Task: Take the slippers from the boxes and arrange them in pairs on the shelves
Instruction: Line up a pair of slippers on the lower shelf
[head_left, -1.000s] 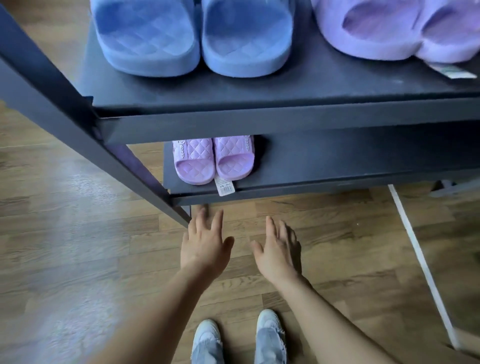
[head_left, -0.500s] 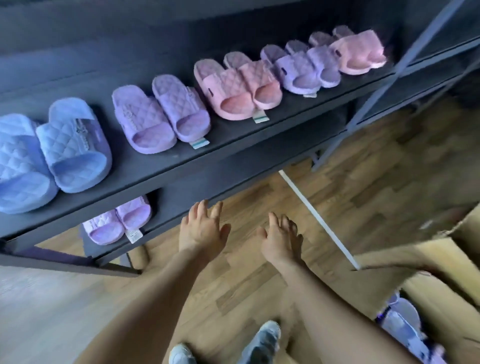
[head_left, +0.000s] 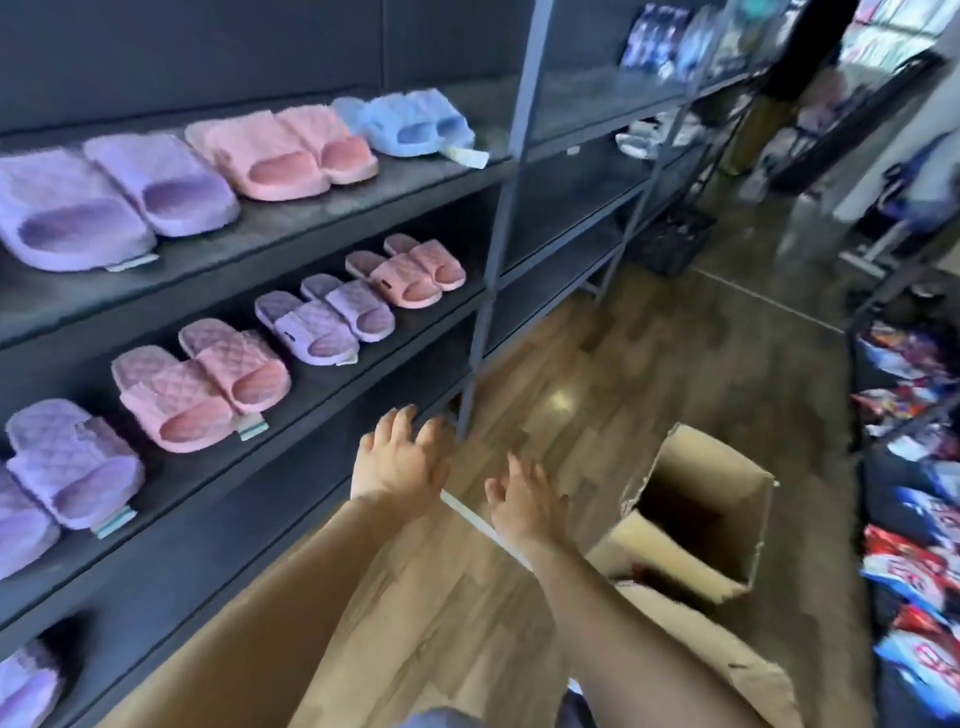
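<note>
**Left hand** (head_left: 400, 460): forearm stretched forward, palm down, fingers (head_left: 402, 423) straight and a little spread, holding nothing. It hangs by the front edge of the lower shelf (head_left: 234, 561), with the upright post (head_left: 485, 291) at its 1 o'clock.

**Right hand** (head_left: 524, 501): extended likewise, palm down, fingers loosely spread, empty, above the wooden floor (head_left: 597, 374).

**Slippers**, paired, from 9 to 12 o'clock of the hands:
- Top shelf (head_left: 322, 218): lilac pair (head_left: 119, 202), pink pair (head_left: 291, 150), blue pair (head_left: 415, 122).
- Middle shelf (head_left: 363, 379): four pairs (head_left: 202, 384), alternating lilac and pink (paper tags hang at several toes).

**Open cardboard box** (head_left: 670, 551): on the floor at the right hand's 3 o'clock, interior dark, contents not discernible.

**Second box flap** (head_left: 727, 654): at 5 o'clock, beside the right forearm.

**Open room**: a floor strip between the shelf fronts and the box rim runs toward 1 o'clock.
</note>
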